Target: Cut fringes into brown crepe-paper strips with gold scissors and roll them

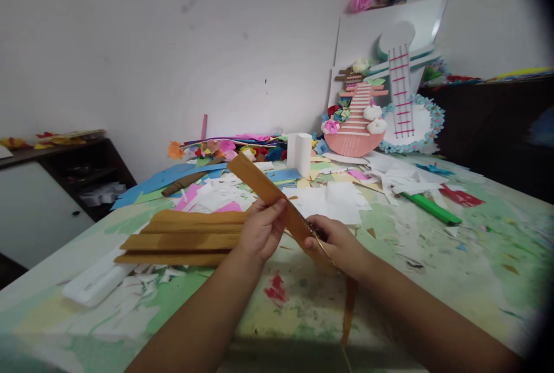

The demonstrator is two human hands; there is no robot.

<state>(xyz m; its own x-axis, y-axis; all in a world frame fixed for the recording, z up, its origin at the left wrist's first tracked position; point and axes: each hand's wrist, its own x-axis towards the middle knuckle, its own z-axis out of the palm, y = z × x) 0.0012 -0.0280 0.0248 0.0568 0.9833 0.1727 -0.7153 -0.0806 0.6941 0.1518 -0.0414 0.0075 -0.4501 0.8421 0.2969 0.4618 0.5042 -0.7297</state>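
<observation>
My left hand [263, 228] is closed, pinching a folded strip of mustard-brown crepe paper [255, 179] between thumb and fingers. The strip slants from upper left down toward my right hand [340, 244], whose fingers are closed around scissors [318, 237]. The blades lie along the strip's right edge and are mostly hidden, so how far apart they are does not show. A narrow brown offcut [348, 309] hangs below my right wrist past the table edge. Beside my left hand lies a pleated stack of the same brown paper [186, 240].
Paper scraps [216, 191] litter the table [433, 280]. A white paper roll [299, 153] stands at the back, near a pink paper guitar [355, 136] and a white one [404, 113]. A green roll [433, 209] lies right; a white box-like object [97, 280] lies left.
</observation>
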